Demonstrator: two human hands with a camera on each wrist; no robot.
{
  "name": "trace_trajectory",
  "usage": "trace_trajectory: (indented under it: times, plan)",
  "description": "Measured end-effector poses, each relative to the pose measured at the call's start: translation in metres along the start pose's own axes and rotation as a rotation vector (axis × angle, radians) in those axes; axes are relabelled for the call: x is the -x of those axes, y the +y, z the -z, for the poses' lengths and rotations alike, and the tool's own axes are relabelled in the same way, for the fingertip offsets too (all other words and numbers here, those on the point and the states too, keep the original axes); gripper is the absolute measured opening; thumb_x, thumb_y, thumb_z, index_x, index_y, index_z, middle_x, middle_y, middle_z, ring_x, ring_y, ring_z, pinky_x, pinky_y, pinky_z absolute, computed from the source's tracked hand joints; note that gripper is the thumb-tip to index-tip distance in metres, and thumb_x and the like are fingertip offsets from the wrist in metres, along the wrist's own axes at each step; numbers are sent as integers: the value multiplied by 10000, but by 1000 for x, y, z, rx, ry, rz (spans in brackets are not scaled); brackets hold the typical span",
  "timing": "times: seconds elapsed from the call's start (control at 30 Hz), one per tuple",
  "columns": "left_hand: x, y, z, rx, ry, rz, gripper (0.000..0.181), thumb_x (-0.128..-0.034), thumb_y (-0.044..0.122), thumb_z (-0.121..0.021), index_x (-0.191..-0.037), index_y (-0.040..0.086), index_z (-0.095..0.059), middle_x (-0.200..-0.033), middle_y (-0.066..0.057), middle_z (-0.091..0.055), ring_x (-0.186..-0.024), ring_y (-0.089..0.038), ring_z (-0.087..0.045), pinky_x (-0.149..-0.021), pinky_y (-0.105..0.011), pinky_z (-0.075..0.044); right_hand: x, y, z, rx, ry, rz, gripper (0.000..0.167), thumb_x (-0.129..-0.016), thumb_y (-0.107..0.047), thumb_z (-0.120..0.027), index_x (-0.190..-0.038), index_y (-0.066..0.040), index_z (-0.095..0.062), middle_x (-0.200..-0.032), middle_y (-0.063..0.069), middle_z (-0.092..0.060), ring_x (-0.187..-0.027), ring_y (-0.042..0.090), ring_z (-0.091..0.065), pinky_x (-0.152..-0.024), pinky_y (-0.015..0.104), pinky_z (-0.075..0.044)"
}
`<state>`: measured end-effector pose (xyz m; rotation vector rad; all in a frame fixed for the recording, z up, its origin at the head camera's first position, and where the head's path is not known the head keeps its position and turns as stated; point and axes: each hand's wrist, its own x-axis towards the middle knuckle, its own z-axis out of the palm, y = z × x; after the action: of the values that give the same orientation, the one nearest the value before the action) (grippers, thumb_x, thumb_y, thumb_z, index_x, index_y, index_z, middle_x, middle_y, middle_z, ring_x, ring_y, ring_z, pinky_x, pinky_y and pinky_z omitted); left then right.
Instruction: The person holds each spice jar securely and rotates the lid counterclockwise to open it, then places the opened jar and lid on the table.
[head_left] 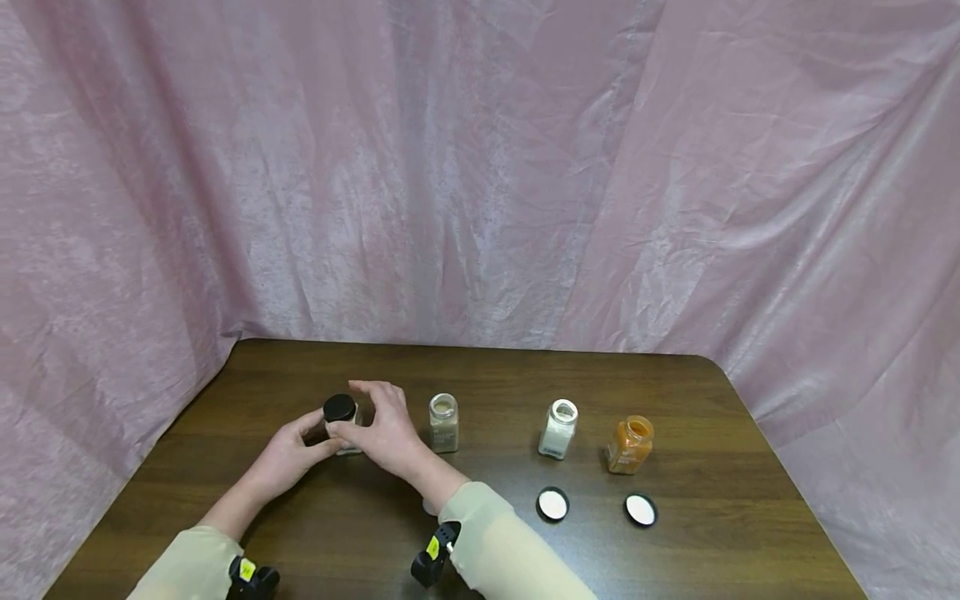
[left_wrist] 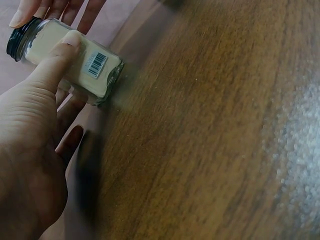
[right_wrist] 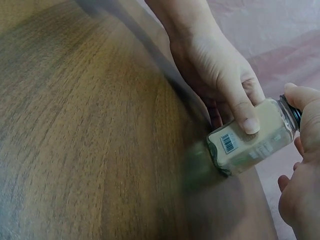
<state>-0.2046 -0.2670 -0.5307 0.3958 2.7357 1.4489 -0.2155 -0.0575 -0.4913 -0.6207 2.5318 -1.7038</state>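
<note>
A square glass jar (left_wrist: 85, 75) of cream-coloured contents, with a barcode label, stands at the table's left side under a black lid (head_left: 340, 407). My left hand (head_left: 283, 458) grips its body, thumb across the glass and fingers behind. Around the lid, my right hand (head_left: 386, 429) is spread: its thumb overlaps the lid's edge in the right wrist view, while the index finger reaches past it with a gap. Whether that thumb touches the lid I cannot tell. Just right of this hand is an uncapped jar of pale contents (head_left: 444, 425).
Farther right stand an uncapped jar of white contents (head_left: 558, 432) and one of orange contents (head_left: 631, 447). Two black lids with white liners lie before them, one lid (head_left: 552, 505) left of the other lid (head_left: 641, 510). A pale round piece (head_left: 429, 507) is partly under my right forearm.
</note>
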Motion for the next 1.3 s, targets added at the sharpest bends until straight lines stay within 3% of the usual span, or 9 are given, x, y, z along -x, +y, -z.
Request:
trace_trajectory:
  times: [0.17, 0.37, 0.47, 0.67, 0.83, 1.03, 1.3]
  plan:
    - [0, -1, 0, 4, -5, 0, 602, -944, 403, -746, -1463, 147, -576, -1426, -109, -593, -1317, -331, -512, -1036, -578, -414, -1, -1, -2, 1, 48, -21, 616, -823, -424, -865, -1345, -220, -608, -1293, -102, -529, -1282, 102, -370, -1006, 296, -399]
    - [2, -1, 1, -2, 3, -16, 570, -955, 361, -744, -1458, 147, -586, -1416, -87, -603, -1287, -259, -535, -980, -315, -463, -3, -5, -7, 7, 94, -58, 568, -775, -415, -906, -1226, -222, -619, -1183, -127, -528, -1197, 79, -389, -942, 257, -408]
    - [2, 0, 1, 9, 9, -14, 563, -952, 343, -751, -1456, 152, -590, -1409, -84, -609, -1278, -253, -541, -955, -267, -464, -4, -7, -10, 19, 112, -59, 555, -762, -399, -919, -1194, -208, -626, -1145, -121, -538, -1167, 76, -398, -927, 247, -408]
    - [2, -1, 1, 8, 1, -7, 583, -953, 354, -747, -1472, 151, -572, -1424, -83, -596, -1306, -282, -521, -995, -386, -465, -5, -8, -12, 22, 125, -47, 503, -763, -351, -924, -1159, -213, -646, -1097, -114, -545, -1122, 66, -401, -908, 230, -404]
    - [1, -2, 1, -5, 1, -3, 602, -948, 383, -748, -1480, 169, -564, -1437, -66, -586, -1324, -271, -508, -1008, -368, -449, -3, -8, -12, 11, 127, -33, 461, -773, -333, -918, -1134, -219, -656, -1091, -130, -540, -1114, 58, -396, -901, 225, -403]
    - [0, 0, 1, 17, -13, 9, 619, -947, 398, -744, -1483, 152, -557, -1452, -94, -572, -1339, -306, -496, -1044, -557, -407, -3, -8, -11, 9, 124, -30, 456, -788, -322, -906, -1176, -224, -687, -1139, -135, -559, -1172, 72, -397, -934, 240, -402]
    - [1, -2, 1, 21, -12, 17, 610, -938, 410, -750, -1461, 149, -575, -1386, -105, -620, -1295, -329, -529, -1040, -607, -403, -1, -7, -8, 12, 93, -4, 458, -825, -291, -862, -1251, -219, -712, -1173, -154, -600, -1192, 63, -412, -965, 242, -393]
